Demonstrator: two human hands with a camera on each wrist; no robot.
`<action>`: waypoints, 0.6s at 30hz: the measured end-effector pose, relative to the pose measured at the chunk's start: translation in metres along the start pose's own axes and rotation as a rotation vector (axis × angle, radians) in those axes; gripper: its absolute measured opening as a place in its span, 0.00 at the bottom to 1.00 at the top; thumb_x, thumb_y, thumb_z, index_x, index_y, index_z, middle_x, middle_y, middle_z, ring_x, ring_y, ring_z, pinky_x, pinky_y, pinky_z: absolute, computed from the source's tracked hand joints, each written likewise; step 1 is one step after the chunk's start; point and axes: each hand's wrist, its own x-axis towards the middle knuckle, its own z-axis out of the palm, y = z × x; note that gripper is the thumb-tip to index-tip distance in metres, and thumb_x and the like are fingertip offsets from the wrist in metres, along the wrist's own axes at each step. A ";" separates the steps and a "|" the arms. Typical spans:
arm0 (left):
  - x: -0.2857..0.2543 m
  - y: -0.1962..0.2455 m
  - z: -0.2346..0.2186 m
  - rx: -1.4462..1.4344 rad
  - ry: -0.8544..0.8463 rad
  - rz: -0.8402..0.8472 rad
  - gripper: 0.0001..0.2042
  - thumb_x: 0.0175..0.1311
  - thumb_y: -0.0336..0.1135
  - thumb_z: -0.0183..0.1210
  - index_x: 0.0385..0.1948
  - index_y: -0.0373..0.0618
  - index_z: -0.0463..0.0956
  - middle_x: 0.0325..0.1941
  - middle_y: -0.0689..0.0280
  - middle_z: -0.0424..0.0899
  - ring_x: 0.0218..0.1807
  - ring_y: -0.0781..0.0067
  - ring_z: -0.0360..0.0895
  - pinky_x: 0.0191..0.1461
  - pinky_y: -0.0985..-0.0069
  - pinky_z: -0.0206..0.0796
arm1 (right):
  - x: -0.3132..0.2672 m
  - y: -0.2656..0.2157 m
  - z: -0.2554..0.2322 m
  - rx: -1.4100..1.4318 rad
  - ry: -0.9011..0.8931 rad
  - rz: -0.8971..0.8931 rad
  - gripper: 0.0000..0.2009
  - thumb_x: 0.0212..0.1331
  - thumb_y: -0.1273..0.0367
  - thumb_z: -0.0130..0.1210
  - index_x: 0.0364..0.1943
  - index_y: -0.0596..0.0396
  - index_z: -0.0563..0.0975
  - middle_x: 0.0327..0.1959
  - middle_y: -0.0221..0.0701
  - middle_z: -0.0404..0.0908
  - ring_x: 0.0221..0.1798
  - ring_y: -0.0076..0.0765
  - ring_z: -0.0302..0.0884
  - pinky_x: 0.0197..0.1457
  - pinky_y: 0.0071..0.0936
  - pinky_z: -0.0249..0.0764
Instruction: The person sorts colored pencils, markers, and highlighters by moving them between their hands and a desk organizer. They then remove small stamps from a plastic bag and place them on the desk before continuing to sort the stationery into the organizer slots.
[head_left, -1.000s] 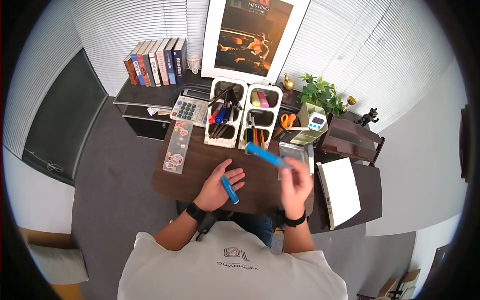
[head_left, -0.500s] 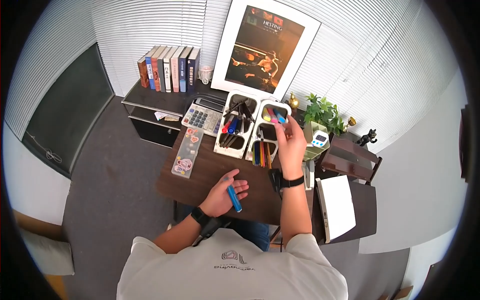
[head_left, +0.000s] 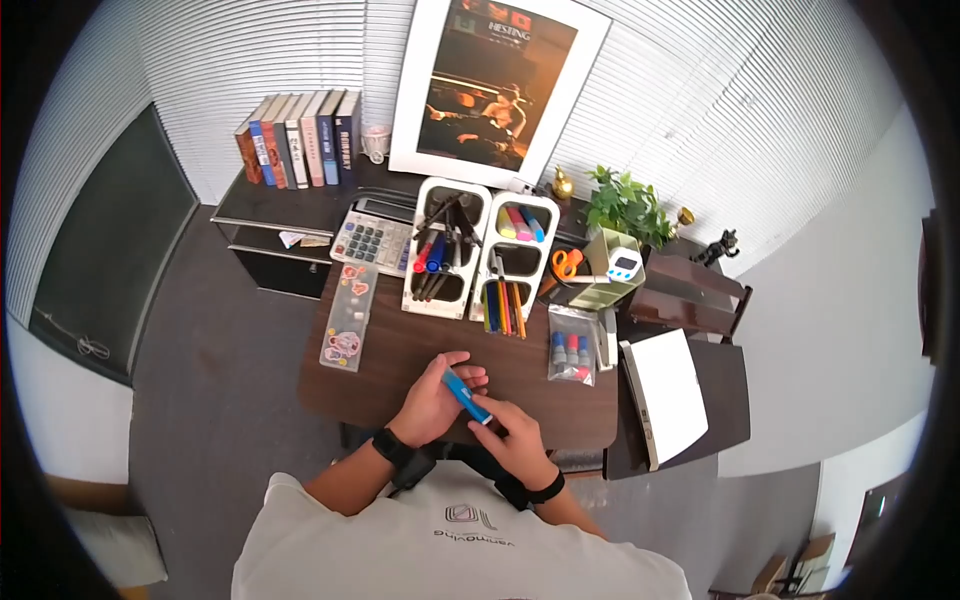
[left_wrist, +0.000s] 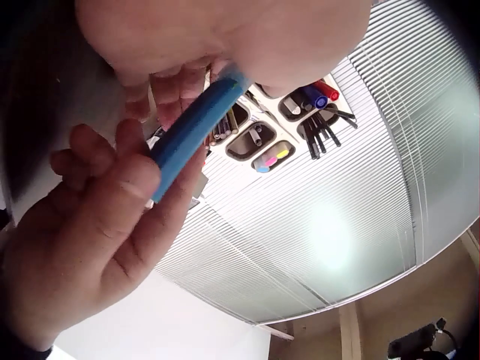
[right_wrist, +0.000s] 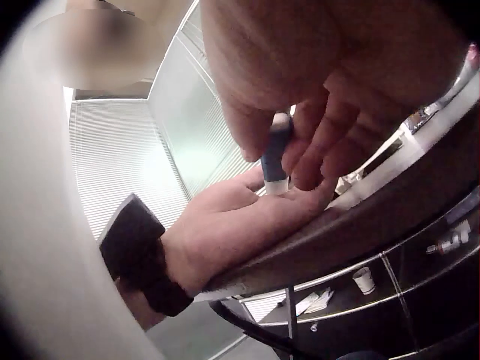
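A blue highlighter [head_left: 465, 395] lies slantwise across the upturned palm of my left hand [head_left: 425, 408], whose fingers are relaxed. My right hand [head_left: 515, 442] pinches the near end of the highlighter between thumb and fingers. In the left wrist view the highlighter [left_wrist: 196, 135] runs from the right thumb and fingers up to the left palm. The right wrist view has its pale end [right_wrist: 276, 186] against the left palm. Beyond the hands, the right white pen organizer [head_left: 483, 300] holds yellow, pink and blue highlighters [head_left: 520, 224] in its back compartment and several pencils [head_left: 507, 308] in front.
Another white organizer [head_left: 410, 295] beside it holds pens and markers. A stickered clear case [head_left: 347, 330] and a calculator [head_left: 370, 240] lie left. Rightward are a clear bag [head_left: 572, 345] of small bottles, orange scissors [head_left: 567, 263] in a cup, a green box [head_left: 605, 285] and a white book [head_left: 675, 395].
My right hand carried one blue highlighter to the organizer's back compartment, where it now stands beside the others. It has come back to the highlighter in my left palm.
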 end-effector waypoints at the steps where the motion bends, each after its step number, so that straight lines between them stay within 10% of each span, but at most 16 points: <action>1: 0.000 0.000 0.001 0.035 -0.023 0.005 0.25 0.83 0.57 0.39 0.64 0.48 0.69 0.57 0.55 0.82 0.63 0.55 0.77 0.71 0.53 0.67 | 0.002 -0.001 -0.003 -0.001 0.017 0.015 0.20 0.60 0.73 0.70 0.57 0.52 0.82 0.43 0.35 0.85 0.34 0.30 0.83 0.39 0.26 0.81; 9: -0.009 0.010 0.011 -0.042 0.067 -0.054 0.25 0.83 0.55 0.41 0.66 0.45 0.69 0.54 0.56 0.83 0.61 0.58 0.77 0.70 0.54 0.67 | 0.078 -0.028 -0.070 -0.160 0.465 -0.377 0.14 0.60 0.75 0.69 0.50 0.58 0.84 0.44 0.38 0.89 0.37 0.30 0.84 0.40 0.26 0.80; 18: -0.012 0.011 0.005 0.014 0.021 -0.040 0.24 0.83 0.54 0.43 0.65 0.47 0.71 0.51 0.61 0.84 0.58 0.63 0.78 0.67 0.59 0.69 | 0.189 -0.026 -0.053 -0.324 0.533 -0.285 0.15 0.65 0.70 0.67 0.53 0.58 0.83 0.33 0.34 0.86 0.27 0.26 0.79 0.32 0.26 0.75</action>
